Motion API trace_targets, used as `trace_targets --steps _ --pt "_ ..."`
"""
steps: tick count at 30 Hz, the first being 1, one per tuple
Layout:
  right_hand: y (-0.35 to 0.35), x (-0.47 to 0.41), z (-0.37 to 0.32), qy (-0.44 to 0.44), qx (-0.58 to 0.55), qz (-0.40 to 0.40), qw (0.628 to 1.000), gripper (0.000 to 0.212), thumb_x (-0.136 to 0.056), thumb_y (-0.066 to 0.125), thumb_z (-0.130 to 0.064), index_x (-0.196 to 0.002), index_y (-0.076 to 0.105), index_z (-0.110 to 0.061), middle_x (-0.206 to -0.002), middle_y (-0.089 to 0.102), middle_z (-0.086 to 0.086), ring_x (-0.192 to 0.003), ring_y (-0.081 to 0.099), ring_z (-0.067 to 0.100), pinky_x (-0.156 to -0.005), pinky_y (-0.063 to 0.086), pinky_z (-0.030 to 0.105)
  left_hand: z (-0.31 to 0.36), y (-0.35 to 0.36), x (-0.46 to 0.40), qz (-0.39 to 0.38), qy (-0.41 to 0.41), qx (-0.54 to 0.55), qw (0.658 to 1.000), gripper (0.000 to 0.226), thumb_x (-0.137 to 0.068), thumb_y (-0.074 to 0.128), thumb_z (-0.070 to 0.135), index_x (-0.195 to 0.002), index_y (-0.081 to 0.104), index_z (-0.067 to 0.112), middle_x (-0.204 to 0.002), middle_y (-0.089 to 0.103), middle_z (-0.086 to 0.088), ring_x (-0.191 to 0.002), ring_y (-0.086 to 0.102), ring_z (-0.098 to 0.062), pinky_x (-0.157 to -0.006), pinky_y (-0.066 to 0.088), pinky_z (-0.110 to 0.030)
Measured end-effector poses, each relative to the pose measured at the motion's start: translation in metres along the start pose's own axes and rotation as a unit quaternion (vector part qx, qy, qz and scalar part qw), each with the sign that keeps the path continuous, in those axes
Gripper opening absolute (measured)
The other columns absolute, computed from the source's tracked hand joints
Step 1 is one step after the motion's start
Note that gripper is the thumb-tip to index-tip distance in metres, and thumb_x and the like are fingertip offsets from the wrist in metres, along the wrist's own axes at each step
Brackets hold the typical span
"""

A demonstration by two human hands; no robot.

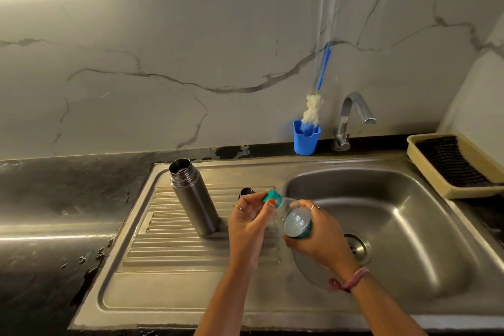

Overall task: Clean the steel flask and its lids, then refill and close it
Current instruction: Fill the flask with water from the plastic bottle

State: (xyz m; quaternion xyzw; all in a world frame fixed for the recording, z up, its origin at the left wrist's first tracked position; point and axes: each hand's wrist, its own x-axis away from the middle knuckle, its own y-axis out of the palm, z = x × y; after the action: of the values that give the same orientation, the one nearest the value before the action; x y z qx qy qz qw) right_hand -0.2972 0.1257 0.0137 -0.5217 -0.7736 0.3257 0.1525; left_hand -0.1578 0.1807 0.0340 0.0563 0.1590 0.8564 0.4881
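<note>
Flask (194, 196) open, upright on drainboard (169, 248), brush (313, 106) in blue cup (306, 142)

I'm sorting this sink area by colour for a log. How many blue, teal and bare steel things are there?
Blue: 2, the cup and the brush handle.
Teal: 1, the cap pinched by the left hand.
Steel: 3, the flask, the tap, the sink.
Total: 6
</note>
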Motion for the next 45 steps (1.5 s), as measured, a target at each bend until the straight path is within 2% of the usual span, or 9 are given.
trace_targets --steps 3,7,11,15,23,27,30,39,45 --pt "-0.001 0.001 0.003 0.010 -0.008 -0.009 1.000 0.070 -0.059 0.082 -0.044 -0.120 0.052 -0.026 -0.107 0.065 -0.012 -0.093 0.061 0.006 -0.083 0.053 0.025 -0.003 0.004 -0.001 -0.008 0.006 -0.020 1.000 0.017 -0.087 0.064 -0.006 -0.098 0.065 0.007 -0.095 0.076 0.000 -0.093 0.071 -0.013 -0.077 0.056 -0.021" --pt "-0.001 0.001 0.004 0.014 0.002 -0.021 1.000 0.071 -0.056 0.074 -0.056 -0.118 0.051 -0.029 -0.103 0.065 -0.014 -0.089 0.060 0.004 -0.081 0.053 0.026 -0.005 0.013 -0.005 0.022 0.012 -0.015 1.000 0.026 -0.074 0.078 0.016 -0.093 0.065 0.005 -0.087 0.073 -0.006 -0.085 0.069 -0.018 -0.075 0.056 -0.024" --pt "-0.008 -0.001 0.005 0.030 -0.020 -0.039 0.999 0.058 -0.061 0.082 -0.040 -0.109 0.050 -0.035 -0.095 0.063 -0.015 -0.084 0.061 0.005 -0.072 0.049 0.014 -0.004 0.014 -0.008 0.004 -0.021 -0.014 1.000 0.031 -0.071 0.077 0.019 -0.098 0.070 0.005 -0.092 0.075 -0.008 -0.089 0.071 -0.019 -0.078 0.057 -0.025" --pt "-0.014 -0.002 0.008 0.034 -0.057 -0.074 0.995 0.055 -0.064 0.085 -0.027 -0.109 0.054 -0.027 -0.094 0.064 -0.016 -0.081 0.062 -0.004 -0.064 0.047 0.006 -0.003 0.007 -0.009 -0.067 -0.028 -0.064 0.995 0.033 -0.079 0.066 0.023 -0.110 0.068 0.011 -0.102 0.076 0.001 -0.100 0.070 -0.014 -0.082 0.057 -0.025" --pt "-0.009 0.001 0.005 0.026 0.000 -0.041 0.999 0.059 -0.064 0.081 -0.039 -0.112 0.048 -0.032 -0.096 0.065 -0.013 -0.084 0.062 0.004 -0.075 0.053 0.020 -0.004 0.019 -0.007 -0.011 -0.029 -0.064 0.997 0.037 -0.072 0.075 0.029 -0.105 0.072 0.013 -0.099 0.075 -0.004 -0.099 0.070 -0.021 -0.089 0.056 -0.035" --pt "-0.017 -0.003 0.008 0.042 -0.058 -0.081 0.994 0.052 -0.064 0.084 -0.027 -0.105 0.052 -0.031 -0.092 0.065 -0.015 -0.078 0.063 -0.003 -0.062 0.048 0.010 0.001 0.015 -0.013 -0.063 -0.038 -0.081 0.994 0.034 -0.074 0.070 0.029 -0.105 0.073 0.017 -0.099 0.076 -0.001 -0.097 0.070 -0.014 -0.086 0.057 -0.032" --pt "-0.022 -0.005 0.012 0.033 -0.085 -0.112 0.990 0.054 -0.059 0.086 -0.023 -0.103 0.056 -0.031 -0.092 0.066 -0.014 -0.078 0.063 -0.005 -0.060 0.047 0.009 0.004 0.007 -0.016 -0.118 -0.040 -0.084 0.989 0.034 -0.079 0.066 0.025 -0.110 0.070 0.013 -0.103 0.075 0.000 -0.099 0.069 -0.013 -0.083 0.057 -0.029" --pt "-0.028 -0.006 0.018 -0.001 -0.097 -0.154 0.983 0.059 -0.061 0.086 -0.027 -0.110 0.054 -0.030 -0.098 0.066 -0.012 -0.086 0.065 0.004 -0.071 0.056 0.019 -0.006 -0.001 -0.016 -0.133 -0.023 -0.078 0.988 0.032 -0.085 0.060 0.018 -0.115 0.066 0.006 -0.109 0.073 0.000 -0.108 0.066 -0.017 -0.086 0.055 -0.028" --pt "-0.032 -0.013 0.024 0.007 -0.164 -0.231 0.959 0.072 -0.063 0.086 -0.029 -0.124 0.048 -0.033 -0.115 0.062 -0.012 -0.103 0.063 0.006 -0.087 0.056 0.029 0.000 0.002 -0.014 -0.125 0.002 -0.083 0.989 0.030 -0.085 0.060 0.018 -0.112 0.067 0.008 -0.105 0.075 0.002 -0.091 0.069 -0.009 -0.072 0.055 -0.018"
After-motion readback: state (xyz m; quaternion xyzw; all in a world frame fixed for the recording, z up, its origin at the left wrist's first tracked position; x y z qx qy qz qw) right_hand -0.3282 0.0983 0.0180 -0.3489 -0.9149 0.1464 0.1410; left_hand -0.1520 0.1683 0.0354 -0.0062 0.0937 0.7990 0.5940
